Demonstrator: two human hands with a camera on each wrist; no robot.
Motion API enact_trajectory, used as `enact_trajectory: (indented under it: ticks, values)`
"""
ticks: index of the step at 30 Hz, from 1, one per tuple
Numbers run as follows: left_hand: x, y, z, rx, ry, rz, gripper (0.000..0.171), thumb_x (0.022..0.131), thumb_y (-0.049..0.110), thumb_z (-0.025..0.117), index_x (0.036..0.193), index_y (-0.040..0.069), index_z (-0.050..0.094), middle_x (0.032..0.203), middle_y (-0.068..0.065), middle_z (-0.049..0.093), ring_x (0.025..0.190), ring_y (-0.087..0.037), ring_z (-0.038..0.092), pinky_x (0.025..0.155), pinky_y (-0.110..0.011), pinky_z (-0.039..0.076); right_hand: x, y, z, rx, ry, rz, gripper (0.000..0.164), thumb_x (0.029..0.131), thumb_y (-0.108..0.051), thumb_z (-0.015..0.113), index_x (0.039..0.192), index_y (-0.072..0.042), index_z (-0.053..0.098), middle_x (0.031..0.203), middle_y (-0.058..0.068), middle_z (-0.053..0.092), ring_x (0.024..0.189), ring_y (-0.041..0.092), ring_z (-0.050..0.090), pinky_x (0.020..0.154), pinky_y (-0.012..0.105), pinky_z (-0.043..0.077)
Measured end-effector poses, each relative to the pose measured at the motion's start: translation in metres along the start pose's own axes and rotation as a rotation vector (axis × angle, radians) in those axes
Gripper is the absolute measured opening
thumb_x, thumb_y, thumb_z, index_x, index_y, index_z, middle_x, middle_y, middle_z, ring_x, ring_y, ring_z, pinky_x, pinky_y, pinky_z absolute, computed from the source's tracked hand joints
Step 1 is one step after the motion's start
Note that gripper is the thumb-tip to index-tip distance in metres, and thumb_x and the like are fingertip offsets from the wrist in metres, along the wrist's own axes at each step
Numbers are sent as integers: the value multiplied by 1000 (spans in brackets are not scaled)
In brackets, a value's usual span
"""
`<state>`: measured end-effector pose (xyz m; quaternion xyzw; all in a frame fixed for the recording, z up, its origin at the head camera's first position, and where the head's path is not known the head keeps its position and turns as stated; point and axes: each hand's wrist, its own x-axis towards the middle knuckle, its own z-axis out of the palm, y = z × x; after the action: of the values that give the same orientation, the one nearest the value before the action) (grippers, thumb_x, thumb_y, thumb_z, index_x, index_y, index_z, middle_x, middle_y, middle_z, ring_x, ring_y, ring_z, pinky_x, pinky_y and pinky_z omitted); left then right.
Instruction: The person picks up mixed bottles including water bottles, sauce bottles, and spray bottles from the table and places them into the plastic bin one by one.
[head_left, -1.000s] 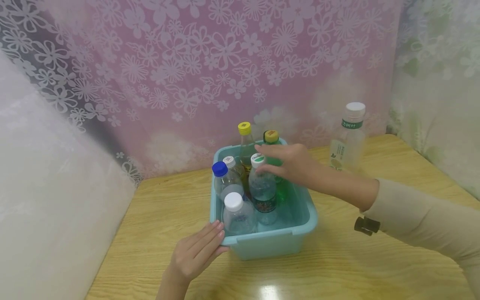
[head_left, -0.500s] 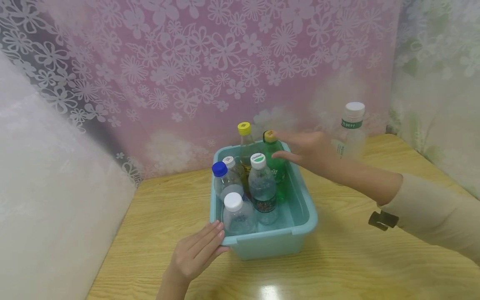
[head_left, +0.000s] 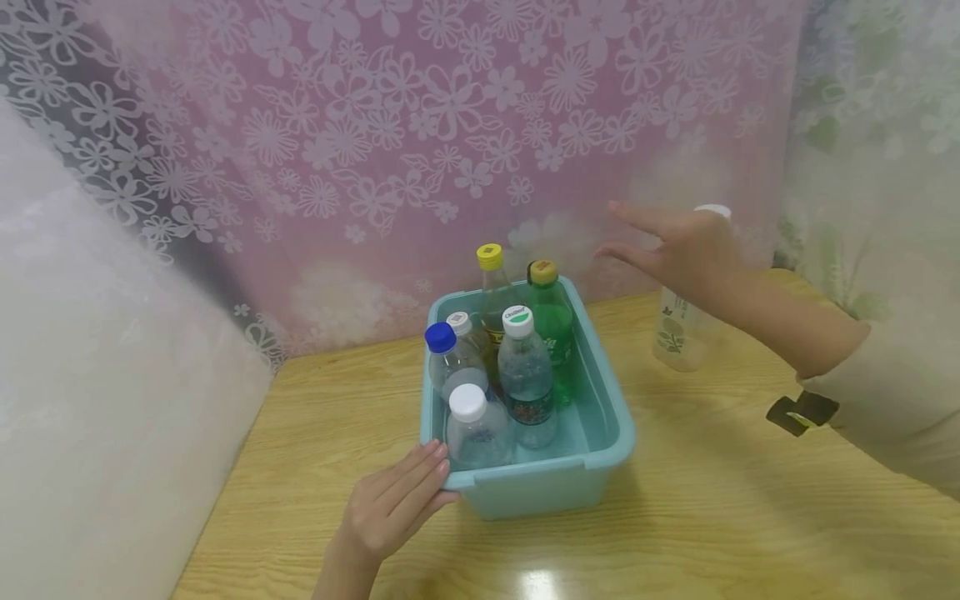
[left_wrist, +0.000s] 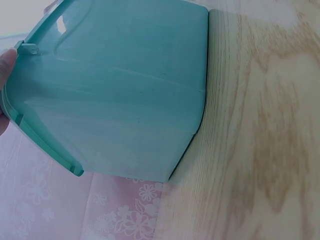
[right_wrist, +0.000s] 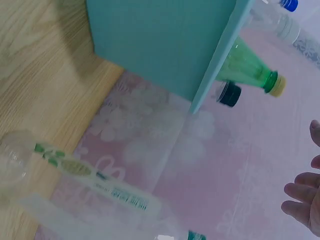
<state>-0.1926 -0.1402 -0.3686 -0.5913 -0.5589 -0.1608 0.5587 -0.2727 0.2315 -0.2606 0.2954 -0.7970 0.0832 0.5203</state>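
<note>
My left hand (head_left: 393, 504) holds the near left corner of a light blue plastic basin (head_left: 540, 492), fingers over the rim and thumb below it. Inside stand several capped plastic bottles, among them a green bottle (head_left: 551, 321), a clear bottle with a green-and-white cap (head_left: 527, 375), one with a blue cap (head_left: 441, 337) and one with a white cap (head_left: 480, 433). My right hand (head_left: 690, 250) is raised, fingers spread and holding nothing, in front of a tall clear bottle (head_left: 678, 337) on the table. Its upper part is mostly hidden behind the hand.
The wooden table (head_left: 322, 433) carries the basin and the lone bottle. A pink flowered curtain (head_left: 420, 167) stands behind it, with pale sheets at left and right. In the right wrist view, a black cap (right_wrist: 229, 94) shows above the basin's rim.
My right hand has moved right from above the basin's bottles to the lone clear bottle, now covering its upper part. My left hand and the basin have stayed in place.
</note>
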Motion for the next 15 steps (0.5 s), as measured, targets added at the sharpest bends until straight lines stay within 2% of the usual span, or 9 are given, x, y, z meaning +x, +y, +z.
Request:
enact_trajectory:
  ticks: [2, 4, 7, 10, 11, 12, 15]
  values:
    - [0, 0, 0, 5, 3, 5, 22, 88, 16, 66, 89, -6, 71, 79, -18, 72, 67, -24, 71, 62, -25, 61, -2, 7, -2, -28, 9, 2, 67, 90, -63, 43, 108, -4, 70, 93, 17, 71, 36, 17, 44, 32, 23, 20]
    - [0, 0, 0, 12, 8, 10, 22, 88, 16, 67, 89, -6, 71, 79, -18, 72, 67, -24, 71, 62, -25, 61, -4, 14, -3, -50, 10, 11, 69, 90, -64, 43, 108, -4, 71, 93, 17, 71, 40, 24, 54, 31, 25, 24]
    - [0, 0, 1, 20, 14, 17, 23, 87, 16, 67, 90, -6, 71, 80, -18, 72, 68, -24, 71, 62, -26, 61, -9, 23, -5, -85, -14, 51, 72, 90, -67, 40, 108, -4, 71, 98, 16, 70, 56, 34, 65, 38, 34, 46]
    - [-1, 0, 1, 27, 17, 25, 23, 87, 16, 67, 90, -6, 71, 80, -17, 72, 69, -23, 72, 62, -26, 61, -14, 30, -7, -110, -45, 111, 78, 88, -71, 35, 108, -5, 70, 101, 16, 70, 62, 37, 66, 42, 42, 49]
    - [-1, 0, 1, 28, 17, 27, 23, 87, 16, 67, 91, -6, 71, 80, -17, 72, 69, -23, 72, 62, -26, 61, -16, 32, -8, -113, -59, 134, 79, 88, -72, 34, 109, -5, 70, 103, 15, 69, 67, 37, 67, 42, 42, 50]
    - [-1, 0, 1, 30, 18, 30, 23, 88, 16, 67, 91, -6, 71, 80, -17, 72, 68, -23, 71, 61, -26, 61, -17, 34, -9, -112, -59, 154, 81, 87, -73, 33, 109, -4, 70, 103, 16, 69, 74, 38, 67, 38, 40, 45]
    - [0, -1, 0, 35, 17, 33, 23, 88, 17, 67, 90, -6, 71, 79, -17, 72, 67, -23, 71, 61, -25, 61, -21, 40, -14, -114, -62, 211, 86, 84, -77, 32, 110, -4, 69, 104, 17, 68, 71, 39, 67, 31, 30, 30]
